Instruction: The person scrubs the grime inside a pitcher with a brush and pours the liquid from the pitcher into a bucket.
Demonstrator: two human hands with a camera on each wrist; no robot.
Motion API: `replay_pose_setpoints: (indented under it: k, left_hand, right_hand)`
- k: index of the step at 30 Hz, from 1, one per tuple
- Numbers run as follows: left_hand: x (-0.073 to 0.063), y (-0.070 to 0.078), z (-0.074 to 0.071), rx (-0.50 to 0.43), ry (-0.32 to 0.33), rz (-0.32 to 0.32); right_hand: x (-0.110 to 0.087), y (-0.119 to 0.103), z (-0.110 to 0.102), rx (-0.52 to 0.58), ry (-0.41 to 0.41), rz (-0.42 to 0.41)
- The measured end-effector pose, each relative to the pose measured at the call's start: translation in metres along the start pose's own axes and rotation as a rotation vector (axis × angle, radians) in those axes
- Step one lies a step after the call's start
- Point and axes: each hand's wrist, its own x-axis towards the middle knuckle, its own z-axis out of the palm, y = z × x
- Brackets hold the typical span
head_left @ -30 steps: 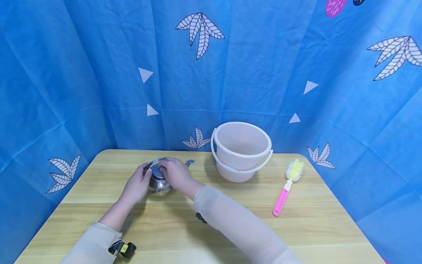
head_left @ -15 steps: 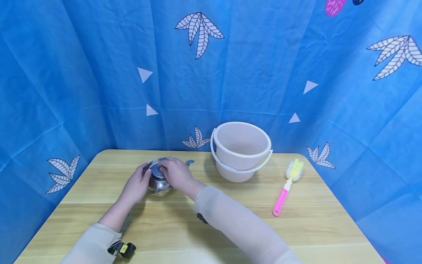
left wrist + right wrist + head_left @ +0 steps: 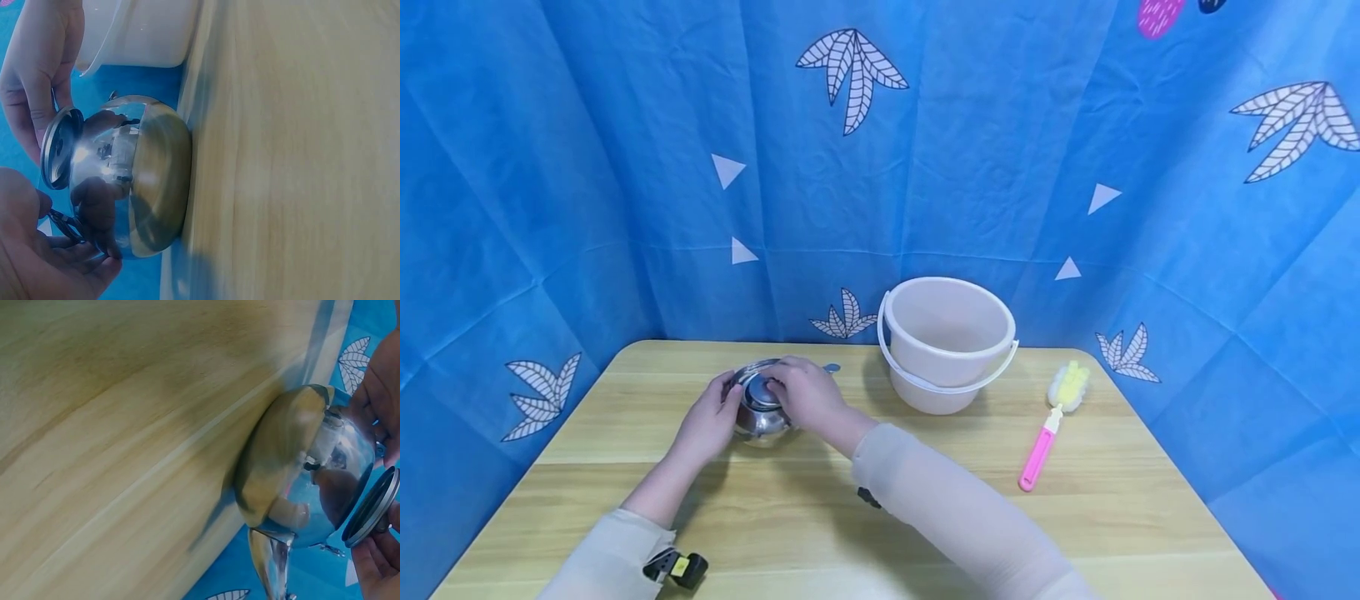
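Note:
A shiny stainless steel teapot stands on the left part of the wooden table, its spout pointing right. My left hand holds it from the left, thumb and fingers around the raised metal handle, with fingertips against the body. Above the pot's mouth, my right hand pinches the round lid by its top. Both wrist views show the lid tilted and raised off the rim, with a gap along one side. In the head view, the right hand hides most of the spout.
A white bucket with its handle hanging down in front stands at the back, right of the teapot. Farther right lies a sponge brush with a pink handle. A blue patterned curtain surrounds the table's back and sides.
My right hand has shifted slightly right and toward me, lifting the lid from its seat on the teapot. The left hand keeps its hold, almost unmoved.

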Motion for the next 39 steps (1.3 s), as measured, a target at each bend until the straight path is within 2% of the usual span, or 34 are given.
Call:
replay_pose_setpoints:
  k: [15,29,39]
  left_hand:
    - [-0.002,-0.002,0.0,-0.009,0.002,0.002]
    - [-0.001,-0.002,0.001,-0.006,0.004,0.002]
    - [-0.001,-0.004,0.001,0.001,0.014,-0.002]
  right_hand:
    - [-0.011,-0.001,-0.012,0.002,0.008,-0.026]
    - [-0.022,0.003,-0.028,-0.019,0.032,-0.115]
    - [-0.032,0.006,-0.03,0.024,0.044,-0.143]
